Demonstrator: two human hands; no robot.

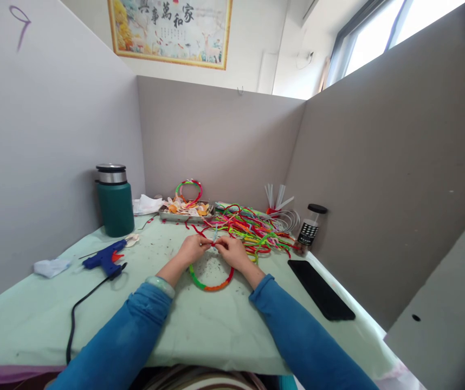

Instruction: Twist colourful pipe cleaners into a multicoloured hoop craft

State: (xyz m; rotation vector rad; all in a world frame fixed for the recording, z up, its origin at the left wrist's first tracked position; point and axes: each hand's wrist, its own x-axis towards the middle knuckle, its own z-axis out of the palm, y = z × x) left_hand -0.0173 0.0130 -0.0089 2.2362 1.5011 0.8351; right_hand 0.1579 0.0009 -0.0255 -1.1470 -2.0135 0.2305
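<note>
My left hand (194, 249) and my right hand (231, 251) meet over the middle of the table, fingertips pinched close together. Between them is a red pipe cleaner (200, 232), one loose end sticking up to the left. They hold it at the far side of a ring (212, 287) wrapped in green, orange and red fuzzy strands. The ring's near half hangs or rests toward me, below the wrists; its far part is hidden by the fingers. A pale strip shows just behind the fingertips. Just beyond my right hand lies a tangled heap of coloured pipe cleaners (252, 227).
At left stand a green bottle (115, 208) and a blue glue gun (104, 259) with a black cord. Behind are a metal tray (171, 216) of small pieces and another wrapped ring (179, 189). A clear jar (309, 233) and a black slab (322, 290) are at right. Partitions enclose three sides.
</note>
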